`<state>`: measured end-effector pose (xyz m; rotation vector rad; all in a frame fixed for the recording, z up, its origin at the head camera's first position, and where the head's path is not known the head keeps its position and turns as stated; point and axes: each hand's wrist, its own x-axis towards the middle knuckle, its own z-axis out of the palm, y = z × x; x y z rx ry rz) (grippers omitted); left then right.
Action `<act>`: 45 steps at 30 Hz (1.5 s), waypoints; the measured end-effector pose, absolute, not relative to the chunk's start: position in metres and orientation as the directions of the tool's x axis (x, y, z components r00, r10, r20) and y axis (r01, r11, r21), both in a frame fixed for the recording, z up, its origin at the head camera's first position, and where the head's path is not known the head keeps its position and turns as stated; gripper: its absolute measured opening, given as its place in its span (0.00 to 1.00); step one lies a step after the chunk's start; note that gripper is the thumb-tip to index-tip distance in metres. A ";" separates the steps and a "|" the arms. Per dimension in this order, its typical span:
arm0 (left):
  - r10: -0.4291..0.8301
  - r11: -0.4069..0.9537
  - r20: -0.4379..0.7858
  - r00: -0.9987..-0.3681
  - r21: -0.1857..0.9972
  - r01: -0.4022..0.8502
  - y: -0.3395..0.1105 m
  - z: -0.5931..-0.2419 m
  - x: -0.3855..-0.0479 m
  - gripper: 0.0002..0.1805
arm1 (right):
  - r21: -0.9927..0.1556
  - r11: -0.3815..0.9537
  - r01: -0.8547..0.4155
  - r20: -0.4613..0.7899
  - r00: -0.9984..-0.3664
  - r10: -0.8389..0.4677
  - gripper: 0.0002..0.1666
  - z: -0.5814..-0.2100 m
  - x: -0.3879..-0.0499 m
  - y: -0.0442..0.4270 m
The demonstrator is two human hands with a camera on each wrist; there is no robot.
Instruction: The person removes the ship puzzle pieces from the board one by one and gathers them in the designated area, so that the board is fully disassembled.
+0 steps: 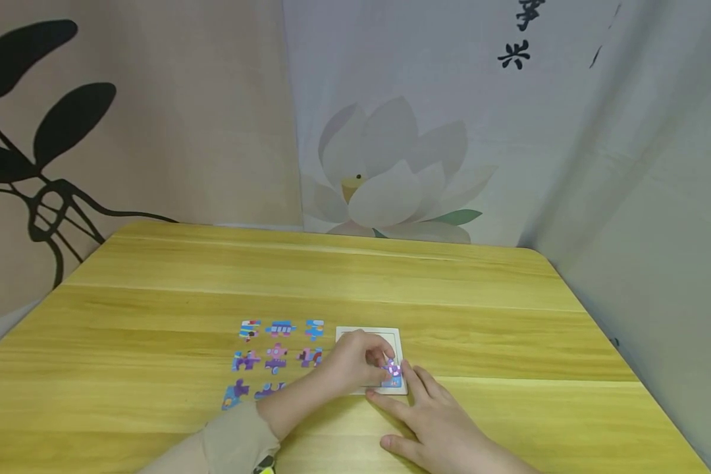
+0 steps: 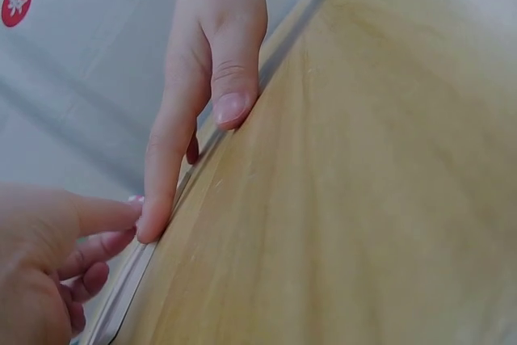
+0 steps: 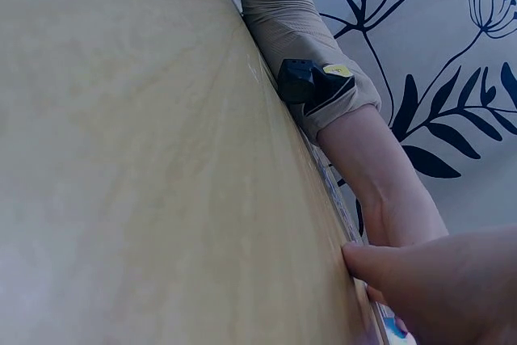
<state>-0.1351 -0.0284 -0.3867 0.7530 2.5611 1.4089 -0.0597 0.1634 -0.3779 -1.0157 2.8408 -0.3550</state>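
In the head view my left hand [image 1: 361, 359] reaches over a small white puzzle tray [image 1: 367, 330]. Its thumb and fingertips pinch a purple, white and blue jigsaw piece [image 1: 394, 370] at the tray's lower right corner; the fingers partly cover the piece. My right hand [image 1: 429, 418] lies to the right with its fingers spread, the fingertips touching the tray's right and lower edges. In the left wrist view the left hand [image 2: 40, 256] meets the right hand's [image 2: 218, 46] fingertip by the tray rim. The right hand [image 3: 444, 284] partly hides the left in the right wrist view.
Several loose jigsaw pieces [image 1: 276, 355] lie in rows left of the tray, the lowest partly behind the left forearm. They all sit on a wooden table [image 1: 486, 296]. Printed curtains [image 1: 213, 118] hang behind the table's far edge.
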 end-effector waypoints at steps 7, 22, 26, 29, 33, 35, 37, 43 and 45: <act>0.473 0.385 0.168 -0.865 0.843 0.375 -0.031 -0.380 -0.133 0.07 | -0.244 0.758 -0.605 -0.046 -0.773 -0.632 0.34 -0.379 -0.060 0.163; 0.458 0.339 0.221 -0.861 0.852 0.399 -0.050 -0.357 -0.126 0.08 | -0.238 0.756 -0.610 -0.023 -0.775 -0.632 0.34 -0.380 -0.059 0.162; 0.460 0.329 0.221 -0.860 0.857 0.396 -0.058 -0.356 -0.124 0.09 | -0.237 0.756 -0.610 -0.019 -0.776 -0.631 0.34 -0.379 -0.060 0.161; 0.459 0.336 0.211 -0.863 0.858 0.389 -0.066 -0.356 -0.123 0.08 | -0.231 0.759 -0.608 -0.018 -0.778 -0.629 0.33 -0.379 -0.060 0.161; 0.442 0.370 0.170 -0.881 0.860 0.352 -0.077 -0.355 -0.120 0.08 | -0.239 0.759 -0.606 -0.021 -0.778 -0.628 0.33 -0.377 -0.060 0.161; 0.429 0.386 0.156 -0.889 0.858 0.338 -0.083 -0.355 -0.119 0.08 | -0.247 0.761 -0.600 -0.032 -0.780 -0.625 0.33 -0.377 -0.060 0.162; 0.421 0.396 0.148 -0.895 0.858 0.328 -0.089 -0.356 -0.117 0.09 | -0.252 0.767 -0.590 -0.050 -0.783 -0.620 0.34 -0.377 -0.060 0.162; 0.397 0.393 0.125 -0.909 0.872 0.291 -0.104 -0.358 -0.114 0.11 | -0.259 0.777 -0.574 -0.078 -0.789 -0.610 0.34 -0.376 -0.060 0.162; 0.395 0.385 0.124 -0.910 0.878 0.286 -0.108 -0.359 -0.113 0.11 | -0.258 0.777 -0.574 -0.077 -0.789 -0.609 0.34 -0.377 -0.060 0.162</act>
